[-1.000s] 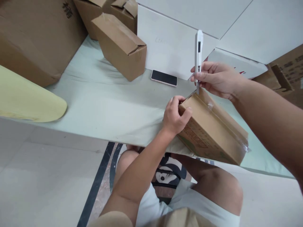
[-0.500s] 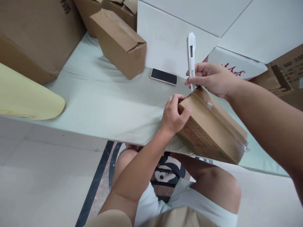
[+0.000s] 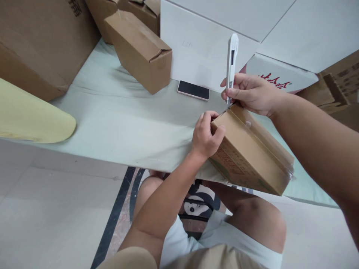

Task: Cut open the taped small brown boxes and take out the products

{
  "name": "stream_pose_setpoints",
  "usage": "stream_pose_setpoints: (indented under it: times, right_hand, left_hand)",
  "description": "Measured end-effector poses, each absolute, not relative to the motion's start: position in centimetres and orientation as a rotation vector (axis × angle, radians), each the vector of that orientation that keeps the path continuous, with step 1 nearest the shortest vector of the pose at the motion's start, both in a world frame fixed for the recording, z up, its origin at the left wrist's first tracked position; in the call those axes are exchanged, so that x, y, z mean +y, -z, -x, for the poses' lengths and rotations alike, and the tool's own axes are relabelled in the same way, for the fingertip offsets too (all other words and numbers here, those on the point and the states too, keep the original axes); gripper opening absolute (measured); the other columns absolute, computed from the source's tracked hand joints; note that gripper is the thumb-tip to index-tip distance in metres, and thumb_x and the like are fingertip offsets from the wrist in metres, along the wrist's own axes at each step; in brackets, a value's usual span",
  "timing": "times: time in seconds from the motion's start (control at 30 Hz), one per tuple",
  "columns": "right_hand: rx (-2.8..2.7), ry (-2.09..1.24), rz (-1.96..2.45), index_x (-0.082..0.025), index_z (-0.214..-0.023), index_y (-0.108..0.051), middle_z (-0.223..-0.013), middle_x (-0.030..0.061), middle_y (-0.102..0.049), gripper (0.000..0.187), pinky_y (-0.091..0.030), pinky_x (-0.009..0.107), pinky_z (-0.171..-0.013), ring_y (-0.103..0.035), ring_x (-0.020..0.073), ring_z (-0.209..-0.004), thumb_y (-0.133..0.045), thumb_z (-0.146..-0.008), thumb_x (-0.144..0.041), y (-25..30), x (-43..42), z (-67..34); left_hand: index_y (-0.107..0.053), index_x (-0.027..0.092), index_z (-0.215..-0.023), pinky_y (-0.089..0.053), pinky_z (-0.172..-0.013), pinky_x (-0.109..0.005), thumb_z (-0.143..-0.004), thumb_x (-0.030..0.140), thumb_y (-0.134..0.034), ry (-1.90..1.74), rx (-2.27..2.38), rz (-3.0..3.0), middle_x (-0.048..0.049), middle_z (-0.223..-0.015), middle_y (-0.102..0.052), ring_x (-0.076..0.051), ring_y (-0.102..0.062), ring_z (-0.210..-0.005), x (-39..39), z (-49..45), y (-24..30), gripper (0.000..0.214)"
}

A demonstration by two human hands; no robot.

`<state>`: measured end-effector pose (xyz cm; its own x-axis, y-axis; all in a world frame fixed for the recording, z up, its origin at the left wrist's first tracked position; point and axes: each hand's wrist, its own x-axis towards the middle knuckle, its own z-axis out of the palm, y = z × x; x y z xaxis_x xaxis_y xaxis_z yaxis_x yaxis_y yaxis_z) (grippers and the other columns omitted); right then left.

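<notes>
The person's knees (image 3: 269, 220) are nearest, tucked against a bench covered in pale green cloth (image 3: 126, 123), on whose front edge the brown box (image 3: 248, 149) rests at a slant. The left hand (image 3: 206, 136) is curled around the box's left corner, thumb over the top face and fingers bent past the end edge, seemingly to steady it against the blade. A strip of clear tape (image 3: 269, 144) runs lengthwise along the top. Just beyond, the right hand (image 3: 246, 93) pinches a white knife (image 3: 231, 61) low, between thumb and fingers, probably for close control of the tip; the handle stands nearly upright above the grip. The box lies under and to the right of the left hand, touching it, and below the right hand; the knife's tip meets its far left end, though how deep it goes I cannot tell. Farther back, a phone (image 3: 193, 90) lies near a white panel (image 3: 193, 52), and a closed carton (image 3: 140, 48) sits to its left.
</notes>
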<state>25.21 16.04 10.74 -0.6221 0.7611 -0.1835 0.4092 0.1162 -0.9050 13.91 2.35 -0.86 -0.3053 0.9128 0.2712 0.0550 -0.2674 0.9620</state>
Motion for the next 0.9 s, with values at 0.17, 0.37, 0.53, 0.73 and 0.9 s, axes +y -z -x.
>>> stream_pose_setpoints:
  times: [0.17, 0.37, 0.53, 0.73, 0.9]
  right_hand:
    - [-2.017, -1.67, 1.046, -0.021, -0.101, -0.068, -0.078, -0.004, -0.066, 0.049, -0.036, 0.025, -0.059, -0.05, 0.0093, -0.064, -0.097, -0.073, -0.048, -10.1, 17.4, -25.9]
    - [-1.844, -1.692, 1.185, -0.02, -0.103, -0.066, -0.077, -0.0032, -0.064, 0.021, -0.037, 0.025, -0.057, -0.051, 0.0096, -0.062, -0.083, -0.09, -0.025, -8.8, 18.2, -26.7]
    - [-1.783, -1.396, 1.173, -0.019, -0.108, -0.064, -0.079, -0.0029, -0.062, 0.016, -0.043, 0.026, -0.064, -0.055, 0.0095, -0.067, -0.073, -0.096, -0.017, -8.5, 19.2, -26.8]
    - [-1.571, -0.758, 1.452, -0.021, -0.115, -0.058, -0.091, 0.0001, -0.063, 0.024, -0.043, 0.03, -0.063, -0.051, 0.01, -0.064, -0.053, -0.096, -0.007, -8.6, 19.2, -32.4]
    - [-1.798, -0.056, 2.029, -0.021, -0.085, -0.062, -0.076, 0.0023, -0.064, 0.013, -0.047, 0.035, -0.069, -0.056, 0.0163, -0.066, -0.069, -0.086, -0.01, -5.0, 13.6, -41.5]
  left_hand:
    - [-0.052, 0.025, -0.1, -0.051, -0.099, -0.04, -0.085, 0.031, -0.058, -1.651, 1.302, -1.251, -0.0063, -0.104, -0.065, -0.024, -0.062, -0.102, 2.2, -13.9, 1.0, 0.018]
    - [-0.052, 0.025, -0.1, -0.051, -0.098, -0.04, -0.085, 0.032, -0.059, -1.648, 1.297, -1.254, -0.0059, -0.104, -0.066, -0.024, -0.062, -0.102, 2.2, -13.9, 1.1, 0.018]
    - [-0.052, 0.025, -0.1, -0.052, -0.097, -0.04, -0.085, 0.032, -0.058, -1.65, 1.309, -1.271, -0.0058, -0.105, -0.067, -0.023, -0.063, -0.102, 2.2, -13.9, 1.1, 0.018]
    - [-0.059, 0.023, -0.105, -0.055, -0.097, -0.038, -0.086, 0.031, -0.057, -1.688, 1.328, -1.363, -0.0075, -0.108, -0.069, -0.023, -0.065, -0.103, 2.4, -13.9, 1.4, 0.021]
    - [-0.064, 0.021, -0.113, -0.056, -0.101, -0.039, -0.091, 0.035, -0.057, -1.792, 1.341, -1.557, -0.011, -0.118, -0.07, -0.024, -0.067, -0.11, 2.5, -13.9, 1.2, 0.027]
